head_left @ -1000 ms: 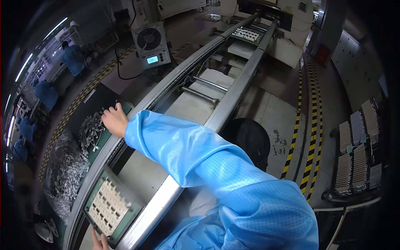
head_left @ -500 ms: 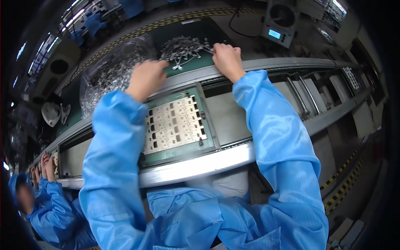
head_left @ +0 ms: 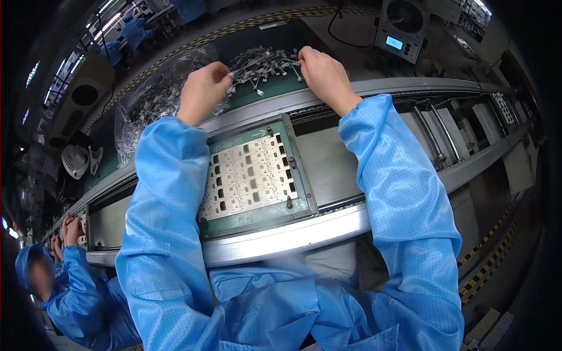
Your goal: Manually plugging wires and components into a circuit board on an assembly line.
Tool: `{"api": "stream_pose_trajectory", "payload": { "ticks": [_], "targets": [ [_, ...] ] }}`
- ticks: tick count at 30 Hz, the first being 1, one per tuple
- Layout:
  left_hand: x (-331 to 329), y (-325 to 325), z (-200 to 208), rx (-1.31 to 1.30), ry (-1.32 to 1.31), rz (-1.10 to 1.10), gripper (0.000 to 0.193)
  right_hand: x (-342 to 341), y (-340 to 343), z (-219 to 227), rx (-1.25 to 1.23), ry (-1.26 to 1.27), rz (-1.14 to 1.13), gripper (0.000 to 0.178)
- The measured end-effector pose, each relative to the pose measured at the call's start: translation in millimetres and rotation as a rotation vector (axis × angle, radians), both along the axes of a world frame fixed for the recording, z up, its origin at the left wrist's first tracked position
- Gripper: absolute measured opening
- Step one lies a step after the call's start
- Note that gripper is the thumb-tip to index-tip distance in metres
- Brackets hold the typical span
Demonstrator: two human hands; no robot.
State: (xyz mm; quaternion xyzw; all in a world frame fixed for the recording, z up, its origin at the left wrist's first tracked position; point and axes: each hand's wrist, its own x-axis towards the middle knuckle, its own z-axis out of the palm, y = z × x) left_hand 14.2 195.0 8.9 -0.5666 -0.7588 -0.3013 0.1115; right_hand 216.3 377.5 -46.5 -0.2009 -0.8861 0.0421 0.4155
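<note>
A loose pile of short white connector cables (head_left: 266, 64) lies on the green bench top beyond the rail. My right hand (head_left: 326, 76) is at the pile's right edge, thumb and forefinger pinched on a cable whose end hangs below the fingertips. On the pile's left side is my left hand (head_left: 202, 90), its fingers curled and closed; what they hold, if anything, cannot be made out. Nearer to me, between my forearms, a panel of white circuit boards (head_left: 252, 172) with dark cutouts lies flat in a green carrier frame (head_left: 257, 220) on the conveyor.
A clear plastic bag (head_left: 140, 117) full of more cables sits left of the pile. The conveyor's metal rail (head_left: 287, 238) runs across in front of me. At far right stands a fan unit with a lit screen (head_left: 401, 29). A co-worker in blue (head_left: 82, 292) works at lower left.
Both hands have shifted slightly up in the picture, partly with the whole view. The left fingers have curled in toward the pile, and the right hand stays at its right edge.
</note>
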Motion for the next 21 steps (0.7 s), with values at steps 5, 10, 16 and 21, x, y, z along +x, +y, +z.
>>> {"api": "stream_pose_trajectory", "payload": {
  "ticks": [5, 10, 16, 21],
  "targets": [
    [-16, -74, 10, 0.037, -0.654, -0.254, 0.021, 3, -5, 14, 0.068, 0.106, 0.088, 0.012],
    [-4, -158, -1, 0.112, -0.975, -0.094, 0.021, 1, -28, 32, 0.288, 0.186, 0.157, 0.015],
    [-27, -183, -22, 0.238, -1.295, -0.23, 0.023, 11, -23, 50, -0.293, 0.316, 0.087, 0.017],
    [-30, -182, -22, 0.194, -0.982, -0.208, 0.024, 11, -32, 51, 0.072, 0.079, -0.021, 0.015]
  ]
}}
